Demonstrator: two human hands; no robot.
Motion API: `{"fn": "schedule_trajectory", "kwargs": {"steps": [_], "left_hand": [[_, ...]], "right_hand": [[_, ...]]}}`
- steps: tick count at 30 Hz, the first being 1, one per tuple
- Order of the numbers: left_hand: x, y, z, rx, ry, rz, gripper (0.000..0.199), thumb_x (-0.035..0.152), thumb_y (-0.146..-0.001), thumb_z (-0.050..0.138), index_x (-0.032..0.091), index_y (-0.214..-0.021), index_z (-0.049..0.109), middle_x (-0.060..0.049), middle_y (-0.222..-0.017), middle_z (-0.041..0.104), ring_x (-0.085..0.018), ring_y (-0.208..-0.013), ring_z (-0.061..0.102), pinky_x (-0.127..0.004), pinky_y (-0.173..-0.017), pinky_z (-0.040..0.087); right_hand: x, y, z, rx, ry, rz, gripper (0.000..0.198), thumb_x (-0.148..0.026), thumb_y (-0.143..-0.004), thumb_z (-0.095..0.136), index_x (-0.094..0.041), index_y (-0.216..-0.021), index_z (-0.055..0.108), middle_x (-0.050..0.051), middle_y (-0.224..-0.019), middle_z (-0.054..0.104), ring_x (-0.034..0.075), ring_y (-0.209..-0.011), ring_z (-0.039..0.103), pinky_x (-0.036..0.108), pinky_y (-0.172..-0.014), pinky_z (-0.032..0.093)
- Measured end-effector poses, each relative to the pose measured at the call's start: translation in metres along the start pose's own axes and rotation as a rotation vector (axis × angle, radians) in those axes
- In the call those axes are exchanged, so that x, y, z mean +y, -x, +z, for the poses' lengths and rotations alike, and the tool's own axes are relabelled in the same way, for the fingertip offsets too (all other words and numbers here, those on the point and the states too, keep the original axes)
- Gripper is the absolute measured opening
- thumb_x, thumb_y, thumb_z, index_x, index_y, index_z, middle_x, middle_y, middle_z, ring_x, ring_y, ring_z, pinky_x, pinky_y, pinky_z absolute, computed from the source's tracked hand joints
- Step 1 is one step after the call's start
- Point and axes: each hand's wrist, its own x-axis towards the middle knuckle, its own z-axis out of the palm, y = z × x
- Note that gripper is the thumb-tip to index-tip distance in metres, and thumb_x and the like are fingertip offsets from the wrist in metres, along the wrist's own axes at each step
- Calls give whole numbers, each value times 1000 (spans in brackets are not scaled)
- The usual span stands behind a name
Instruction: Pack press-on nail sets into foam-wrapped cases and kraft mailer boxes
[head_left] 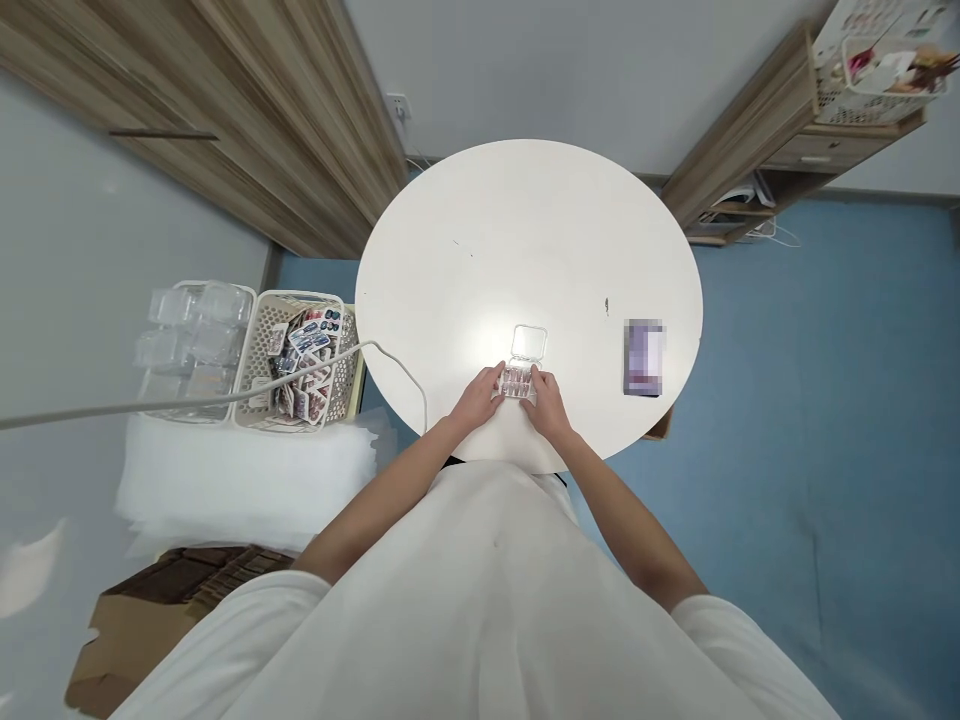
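Note:
A small clear plastic case point(529, 343) lies on the white oval table point(525, 220) near its front edge, its lid raised and tipped away from me. In its lower half sits a card of press-on nails point(517, 382), pinkish, in two rows. My left hand point(478, 398) grips the left edge of the case with thumb and fingers. On the opposite edge, my right hand point(548, 404) holds it the same way, fingers bent around the side.
To the left stand a basket point(259, 340) full of nail cards and another with clear plastic boxes point(191, 335). A white cable point(300, 375) crosses onto the table. A blurred purple item point(643, 357) lies at the table's right. Cardboard point(131, 635) is at lower left.

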Motion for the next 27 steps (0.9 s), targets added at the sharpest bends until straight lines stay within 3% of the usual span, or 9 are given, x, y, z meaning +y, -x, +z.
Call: {"fn": "schedule_trajectory", "kwargs": {"steps": [10,18,27], "left_hand": [[2,-28,0,-111,-115,-52,65,22,-70,62,21,-130,38,-11,-116,43,-29,-109,40,-45,-94,38],[0,-30,9,-113,-55,-150,67,15,-70,57,22,-133,34,-9,-112,42,-24,-105,46,-39,-90,42],[-1,-25,19,-71,-10,-165,69,12,-73,51,23,-137,27,-9,-114,40,-20,-96,50,-36,-85,45]], "right_hand": [[29,-14,-17,-62,30,-18,67,-27,-74,58,-24,-134,30,10,-113,43,27,-109,42,46,-90,41],[35,-24,-15,-89,53,-40,66,-27,-73,60,-22,-133,33,10,-111,45,26,-106,44,43,-88,43],[38,-27,-19,-116,51,-78,67,-29,-74,59,-24,-134,31,9,-110,46,26,-105,46,43,-87,43]]}}
